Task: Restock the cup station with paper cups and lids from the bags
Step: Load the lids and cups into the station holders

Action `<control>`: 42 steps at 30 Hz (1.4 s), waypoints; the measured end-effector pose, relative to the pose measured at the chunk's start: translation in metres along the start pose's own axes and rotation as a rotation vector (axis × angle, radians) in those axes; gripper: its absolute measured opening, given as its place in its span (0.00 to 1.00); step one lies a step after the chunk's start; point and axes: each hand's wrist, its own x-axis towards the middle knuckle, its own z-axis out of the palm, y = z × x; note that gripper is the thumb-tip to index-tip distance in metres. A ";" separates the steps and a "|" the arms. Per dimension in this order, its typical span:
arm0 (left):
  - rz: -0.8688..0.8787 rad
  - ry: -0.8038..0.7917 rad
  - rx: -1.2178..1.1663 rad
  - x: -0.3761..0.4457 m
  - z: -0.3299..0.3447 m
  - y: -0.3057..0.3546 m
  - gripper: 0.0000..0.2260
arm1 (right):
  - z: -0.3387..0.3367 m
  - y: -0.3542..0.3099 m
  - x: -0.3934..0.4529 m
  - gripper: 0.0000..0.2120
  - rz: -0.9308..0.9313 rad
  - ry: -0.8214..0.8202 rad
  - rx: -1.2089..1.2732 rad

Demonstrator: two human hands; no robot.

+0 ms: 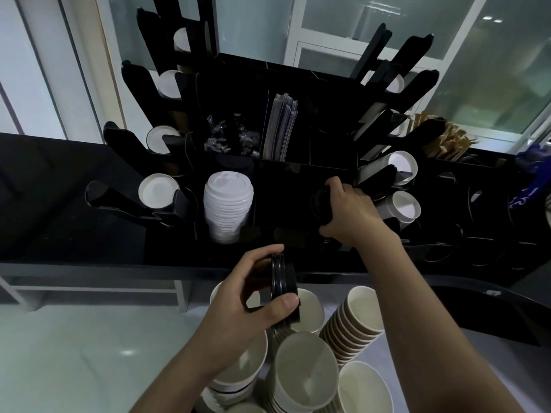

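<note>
My left hand (250,296) grips a small stack of black lids (281,281) on edge, just in front of the black cup station (298,186). My right hand (348,216) is inside a front compartment of the station, its fingers curled round another stack of black lids (322,205). A tall stack of white lids (228,201) fills the compartment to the left. Paper cups lie in the side racks at left (158,189) and at right (402,204). Below my arms stand several stacks of paper cups (304,371), some ribbed brown (354,326).
Behind the lid compartments are clear-wrapped small items (229,138) and a bundle of dark sachets (281,126). Wooden stirrers (447,141) sit at the back right, a blue bag (533,174) at the far right. Glass panels stand behind the black counter (59,180).
</note>
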 end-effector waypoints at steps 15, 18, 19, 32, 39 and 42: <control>0.001 0.008 0.019 0.000 -0.001 -0.002 0.30 | 0.020 0.003 -0.003 0.41 -0.028 0.060 -0.061; -0.001 0.009 0.020 0.000 -0.001 -0.001 0.30 | 0.020 0.004 -0.006 0.42 -0.037 0.053 -0.033; 0.000 0.008 0.022 0.000 -0.001 -0.001 0.30 | 0.018 0.003 -0.007 0.43 -0.036 0.044 -0.020; 0.005 -0.035 0.022 -0.009 0.006 0.005 0.31 | -0.011 -0.009 -0.109 0.28 -0.144 0.266 0.530; 0.003 -0.069 -0.013 -0.017 0.012 0.008 0.35 | -0.004 -0.018 -0.187 0.38 -0.332 -0.068 1.146; 0.005 -0.102 -0.033 -0.023 0.015 0.011 0.35 | 0.001 -0.023 -0.203 0.43 -0.316 -0.142 1.185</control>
